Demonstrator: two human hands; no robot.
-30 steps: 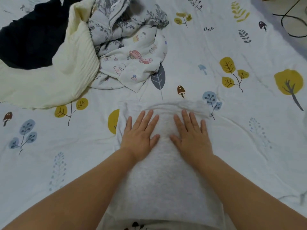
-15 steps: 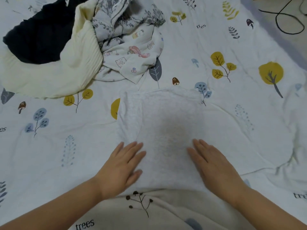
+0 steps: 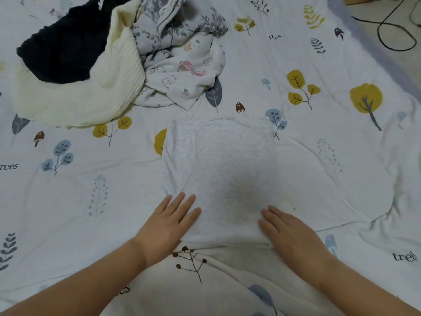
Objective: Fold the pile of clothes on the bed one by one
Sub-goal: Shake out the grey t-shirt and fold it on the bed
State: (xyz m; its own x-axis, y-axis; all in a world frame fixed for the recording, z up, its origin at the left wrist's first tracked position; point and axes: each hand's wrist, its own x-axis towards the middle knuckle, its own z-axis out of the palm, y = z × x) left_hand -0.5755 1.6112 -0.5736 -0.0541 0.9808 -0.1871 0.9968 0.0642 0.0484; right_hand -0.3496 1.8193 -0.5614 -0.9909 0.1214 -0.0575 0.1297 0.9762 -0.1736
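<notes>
A white fuzzy garment [image 3: 223,169] lies flat on the bed in front of me, folded into a rough rectangle. My left hand [image 3: 168,226] rests flat on its near left corner, fingers straight. My right hand [image 3: 293,236] rests flat on its near right corner, fingers straight. The pile sits at the far left: a black garment [image 3: 66,49], a cream ribbed knit [image 3: 95,87], a grey leaf-print piece [image 3: 173,28] and a white cartoon-print piece [image 3: 184,78].
The bed sheet [image 3: 319,144] is white with yellow trees, blue leaves and mushrooms. The bed's right edge runs along the far right, where a black cable [image 3: 396,33] lies on the floor.
Both hands have slid from the garment's far end toward me and apart to its near corners. The view has shifted, so the garment shows more fully.
</notes>
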